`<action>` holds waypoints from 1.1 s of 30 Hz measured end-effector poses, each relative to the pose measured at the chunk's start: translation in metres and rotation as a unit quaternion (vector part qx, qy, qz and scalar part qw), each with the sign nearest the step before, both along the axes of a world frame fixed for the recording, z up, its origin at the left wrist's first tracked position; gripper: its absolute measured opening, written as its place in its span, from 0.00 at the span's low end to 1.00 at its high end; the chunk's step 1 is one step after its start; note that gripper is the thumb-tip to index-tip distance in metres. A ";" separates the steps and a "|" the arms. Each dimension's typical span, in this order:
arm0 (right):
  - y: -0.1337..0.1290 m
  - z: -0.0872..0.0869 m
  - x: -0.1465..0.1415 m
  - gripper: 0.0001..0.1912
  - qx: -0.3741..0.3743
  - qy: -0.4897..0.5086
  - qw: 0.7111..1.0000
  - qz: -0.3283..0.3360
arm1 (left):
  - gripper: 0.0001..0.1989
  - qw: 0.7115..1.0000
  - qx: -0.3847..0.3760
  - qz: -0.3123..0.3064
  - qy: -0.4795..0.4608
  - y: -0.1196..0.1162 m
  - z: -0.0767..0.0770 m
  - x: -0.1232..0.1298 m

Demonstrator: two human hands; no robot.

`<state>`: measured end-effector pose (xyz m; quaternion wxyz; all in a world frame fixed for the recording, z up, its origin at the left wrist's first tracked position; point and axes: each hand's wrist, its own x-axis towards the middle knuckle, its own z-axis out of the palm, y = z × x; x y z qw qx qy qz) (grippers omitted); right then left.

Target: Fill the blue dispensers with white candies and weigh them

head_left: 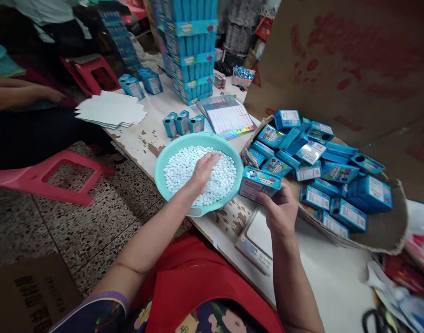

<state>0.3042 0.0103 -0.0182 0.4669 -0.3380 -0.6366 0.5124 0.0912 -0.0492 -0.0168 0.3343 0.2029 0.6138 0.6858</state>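
Note:
My left hand (204, 171) reaches into a mint-green plastic bowl (159, 178) filled with small white candies (180, 169). Its fingers are pressed together and cupped against the candies; how many are in the palm is hidden. In my right hand (279, 210) is a blue candy tin (257, 182), held beside the bowl's right rim with thumb and fingers around its lower part. White candies show in the opening at the tin's top. Below the tin lies a flat white scale (257, 238), partly covered by my right forearm.
An open cardboard box (399, 217) full of blue tins stands at right. Behind the bowl are three tins (182, 122), sticker sheets (229, 115) and a tall stack of packed tins (194, 55). White cards (109, 108) lie left, near another person's arm (24, 92). Black scissor handles (373, 319) show lower right.

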 end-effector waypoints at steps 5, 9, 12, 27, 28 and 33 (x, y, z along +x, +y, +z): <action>-0.023 -0.030 0.085 0.23 -0.016 -0.004 0.994 -0.106 | 0.21 0.873 -0.153 0.007 0.462 -0.031 -0.013 -0.021; -0.034 -0.064 0.125 0.22 -0.043 -0.057 0.987 -0.146 | 0.18 0.840 -0.162 -0.047 0.515 -0.047 -0.023 -0.016; -0.037 -0.086 0.133 0.22 -0.056 -0.088 0.981 -0.161 | 0.16 0.838 -0.165 -0.071 0.515 -0.051 -0.026 -0.009; -0.091 -0.104 0.210 0.21 -0.056 -0.115 0.904 -0.409 | 0.13 0.814 -0.122 -0.033 0.568 -0.064 -0.043 -0.011; -0.094 -0.106 0.211 0.21 -0.061 -0.116 0.901 -0.415 | 0.14 0.812 -0.122 -0.032 0.569 -0.063 -0.043 -0.011; -0.098 -0.109 0.211 0.19 -0.071 -0.104 0.898 -0.422 | 0.10 0.813 -0.131 -0.046 0.565 -0.062 -0.042 -0.009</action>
